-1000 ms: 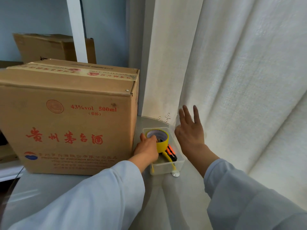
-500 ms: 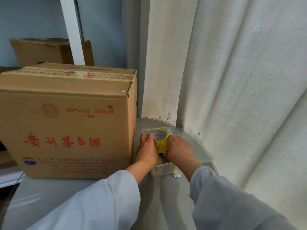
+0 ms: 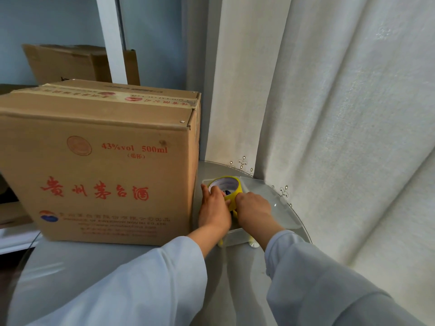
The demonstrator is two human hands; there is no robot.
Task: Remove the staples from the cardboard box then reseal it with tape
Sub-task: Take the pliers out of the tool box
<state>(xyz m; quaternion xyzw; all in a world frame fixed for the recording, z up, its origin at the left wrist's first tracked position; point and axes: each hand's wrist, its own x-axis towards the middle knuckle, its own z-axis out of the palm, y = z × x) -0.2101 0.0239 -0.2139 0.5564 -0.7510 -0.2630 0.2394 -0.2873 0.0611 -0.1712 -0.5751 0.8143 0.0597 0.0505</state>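
Head view: cardboard box stands upright on the grey tabletop, left of centre, red print on its near face, flaps down with printed tape along the top seam; a small metal fastener shows at the near right top corner, another at the far right corner; whether these are staples cannot be told; just right of the box, a clear plastic tray sits near the tabletop's rounded edge; roll of yellow tape is in or just above the tray, core opening tilted up toward the camera; left hand curled round the roll's left side, fingers on the rim, thumb out toward the box; right hand curled against the roll's right side, fingertips hidden behind the roll, so the grip looks closed on it but is only partly seen; both sleeves pale blue-grey; yellow parts show under the tray's near edge, identity unclear; white curtain hangs behind and right of the tray; second cardboard box behind on a shelf, partly hidden by a white upright post.
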